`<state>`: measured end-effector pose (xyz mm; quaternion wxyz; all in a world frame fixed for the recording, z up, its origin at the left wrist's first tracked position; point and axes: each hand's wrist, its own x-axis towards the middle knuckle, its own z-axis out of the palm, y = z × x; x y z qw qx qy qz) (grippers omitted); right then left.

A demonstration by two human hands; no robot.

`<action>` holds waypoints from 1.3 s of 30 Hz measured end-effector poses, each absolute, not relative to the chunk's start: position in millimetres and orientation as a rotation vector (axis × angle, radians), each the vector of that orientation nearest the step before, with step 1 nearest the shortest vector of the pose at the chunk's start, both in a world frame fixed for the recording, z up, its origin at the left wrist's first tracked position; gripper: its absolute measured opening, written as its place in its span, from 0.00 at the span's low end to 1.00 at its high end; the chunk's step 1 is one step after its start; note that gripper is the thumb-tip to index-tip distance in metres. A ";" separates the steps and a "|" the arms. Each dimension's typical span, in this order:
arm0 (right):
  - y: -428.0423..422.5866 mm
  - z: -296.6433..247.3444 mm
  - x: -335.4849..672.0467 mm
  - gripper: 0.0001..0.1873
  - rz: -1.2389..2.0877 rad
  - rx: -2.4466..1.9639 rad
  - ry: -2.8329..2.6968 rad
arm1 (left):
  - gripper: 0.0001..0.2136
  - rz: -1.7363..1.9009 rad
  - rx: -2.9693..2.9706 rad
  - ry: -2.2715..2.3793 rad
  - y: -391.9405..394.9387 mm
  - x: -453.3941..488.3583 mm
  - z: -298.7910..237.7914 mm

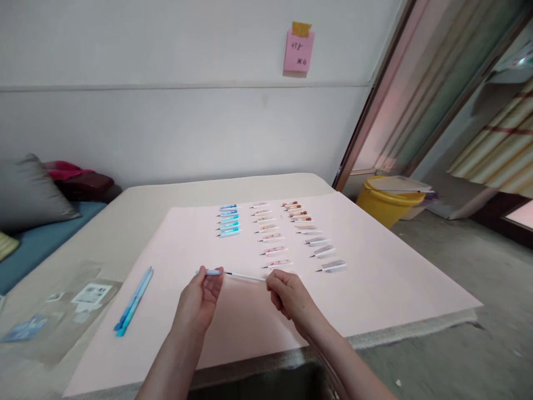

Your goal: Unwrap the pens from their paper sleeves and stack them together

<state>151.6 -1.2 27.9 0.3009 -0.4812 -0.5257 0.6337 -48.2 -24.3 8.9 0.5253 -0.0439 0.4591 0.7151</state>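
Note:
My left hand pinches a short light blue pen barrel that lies level across the fingers. The fingers of my right hand are closed on the far end of a thin white pen refill. Its dark tip points left, very close to the barrel's right end; whether the two touch I cannot tell. Both hands are above the pink sheet. Two blue pens, one more turquoise at its end, lie side by side to the left of my left hand.
Beyond my hands, blue decorated pieces with refills, pink patterned ones and brown and grey ones lie in columns. Clear plastic packaging rests at the left. A yellow bin stands on the floor, right.

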 end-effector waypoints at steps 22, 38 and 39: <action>-17.0 35.1 146.5 0.10 0.987 -1.244 -1.934 | 0.04 1.559 -0.026 1.118 -30.7 -24.1 9.7; -11.0 38.7 155.6 0.09 1.187 -1.201 -1.689 | 0.03 1.681 -0.124 1.071 -27.7 -37.1 6.9; -10.8 38.8 156.0 0.09 1.197 -1.203 -1.679 | 0.03 1.672 -0.127 1.081 -27.8 -36.8 7.0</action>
